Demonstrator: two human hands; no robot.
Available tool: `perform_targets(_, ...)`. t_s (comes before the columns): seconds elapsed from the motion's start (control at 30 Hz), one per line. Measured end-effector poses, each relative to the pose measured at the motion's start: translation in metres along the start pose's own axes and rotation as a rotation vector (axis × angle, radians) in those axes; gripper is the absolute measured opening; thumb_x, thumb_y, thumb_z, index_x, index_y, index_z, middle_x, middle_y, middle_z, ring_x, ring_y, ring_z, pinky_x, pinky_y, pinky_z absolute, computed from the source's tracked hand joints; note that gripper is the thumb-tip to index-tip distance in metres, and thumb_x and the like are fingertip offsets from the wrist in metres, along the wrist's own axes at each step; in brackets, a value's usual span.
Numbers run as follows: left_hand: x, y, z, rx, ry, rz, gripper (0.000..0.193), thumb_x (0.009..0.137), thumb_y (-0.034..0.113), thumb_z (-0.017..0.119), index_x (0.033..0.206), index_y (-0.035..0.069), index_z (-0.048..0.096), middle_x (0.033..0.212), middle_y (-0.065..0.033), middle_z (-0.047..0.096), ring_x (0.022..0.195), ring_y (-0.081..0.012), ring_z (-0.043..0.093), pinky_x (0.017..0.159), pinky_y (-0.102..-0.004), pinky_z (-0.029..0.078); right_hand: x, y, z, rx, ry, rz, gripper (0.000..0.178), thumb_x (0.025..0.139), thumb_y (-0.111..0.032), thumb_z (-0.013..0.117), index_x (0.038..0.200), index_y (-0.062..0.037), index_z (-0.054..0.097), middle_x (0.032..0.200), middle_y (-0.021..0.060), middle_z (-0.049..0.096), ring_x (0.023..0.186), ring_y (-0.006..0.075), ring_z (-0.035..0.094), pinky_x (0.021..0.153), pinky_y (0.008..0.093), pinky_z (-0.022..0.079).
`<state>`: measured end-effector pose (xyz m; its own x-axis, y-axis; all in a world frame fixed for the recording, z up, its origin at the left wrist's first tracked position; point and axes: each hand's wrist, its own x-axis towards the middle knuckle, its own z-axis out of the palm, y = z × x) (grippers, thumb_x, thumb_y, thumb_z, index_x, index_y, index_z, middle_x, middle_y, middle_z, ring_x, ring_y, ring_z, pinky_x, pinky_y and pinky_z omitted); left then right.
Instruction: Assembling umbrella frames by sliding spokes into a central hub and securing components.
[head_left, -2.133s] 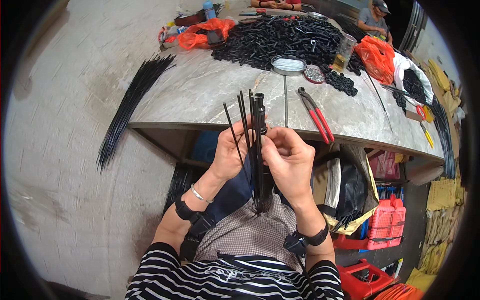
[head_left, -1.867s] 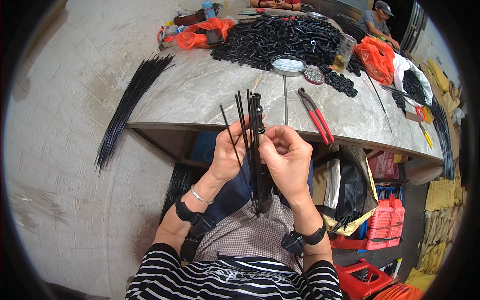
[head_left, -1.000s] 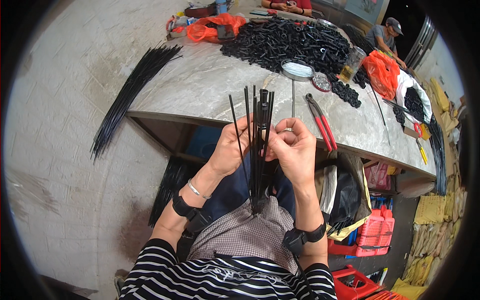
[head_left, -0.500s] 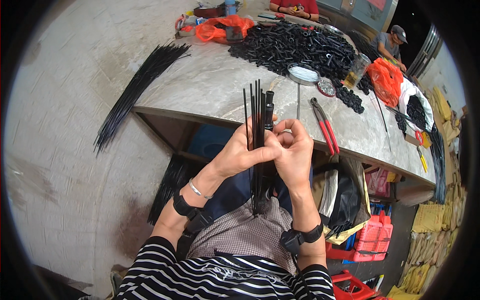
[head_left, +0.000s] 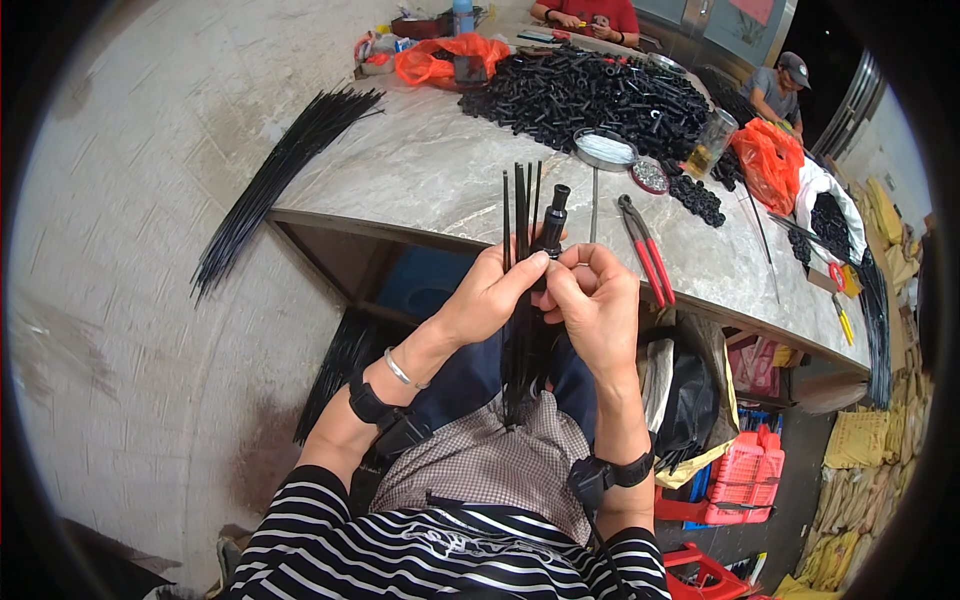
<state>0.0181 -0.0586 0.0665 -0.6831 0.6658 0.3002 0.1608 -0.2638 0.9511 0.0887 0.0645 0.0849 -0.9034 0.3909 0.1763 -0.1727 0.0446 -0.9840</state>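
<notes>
My left hand [head_left: 492,300] is closed round a bundle of thin black rods [head_left: 521,225] that stands upright above my lap. A black tubular fitting [head_left: 553,218] rises beside the rods, its lower end between my left thumb and fingers. My right hand [head_left: 596,305] is closed, with thumb and forefinger pinched close to the base of that fitting. What the right fingertips pinch is too small to make out. The rods' lower ends rest on the checked cloth [head_left: 470,460] over my lap.
On the stone-topped table [head_left: 430,170] are a heap of black tubes [head_left: 590,95], a round dish of pale pins [head_left: 605,149], red-handled pliers [head_left: 647,250] and a glass jar [head_left: 711,145]. More rods [head_left: 280,190] overhang the left edge. Two people sit at the far side.
The black fitting has come up higher and tilts right, more clear of the rods. My right hand has shifted slightly right, with its fingers pinched near the fitting's base.
</notes>
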Motion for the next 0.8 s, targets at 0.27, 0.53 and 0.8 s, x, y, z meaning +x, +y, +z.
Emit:
perform_targets(0.27, -0.012, 0.011, 0.005, 0.024, 0.004, 0.077, 0.033, 0.095, 0.013, 0.044, 0.124, -0.002, 0.05, 0.11, -0.006, 0.058, 0.102, -0.0122, 0.053, 0.093, -0.029, 0.041, -0.012, -0.008, -0.008, -0.358, 0.081, -0.249, 0.018, 0.076, -0.012, 0.071, 0.084, 0.0032, 0.065, 0.061, 0.0098, 0.063, 0.051, 0.0105, 0.057, 0.05, 0.0254, 0.044)
perform_targets(0.53, -0.024, 0.01, 0.008, -0.138, 0.047, 0.001, 0.032, 0.093, 0.012, 0.049, 0.122, -0.001, 0.051, 0.106, -0.0059, 0.059, 0.099, -0.0128, 0.055, 0.091, -0.0292, 0.042, -0.026, 0.0, 0.003, -0.158, 0.092, -0.277, 0.013, 0.078, -0.007, 0.07, 0.082, 0.0031, 0.064, 0.058, 0.0039, 0.059, 0.053, 0.0061, 0.055, 0.048, 0.0218, 0.043)
perform_targets(0.8, -0.014, 0.005, -0.013, -0.053, -0.046, 0.002, 0.035, 0.096, 0.018, 0.05, 0.124, -0.002, 0.048, 0.106, -0.008, 0.06, 0.097, -0.0145, 0.058, 0.087, -0.0293, 0.046, -0.009, 0.01, -0.005, -0.138, -0.055, -0.294, 0.01, 0.078, -0.001, 0.068, 0.086, 0.0051, 0.065, 0.063, 0.005, 0.055, 0.054, 0.0072, 0.052, 0.049, 0.0228, 0.04)
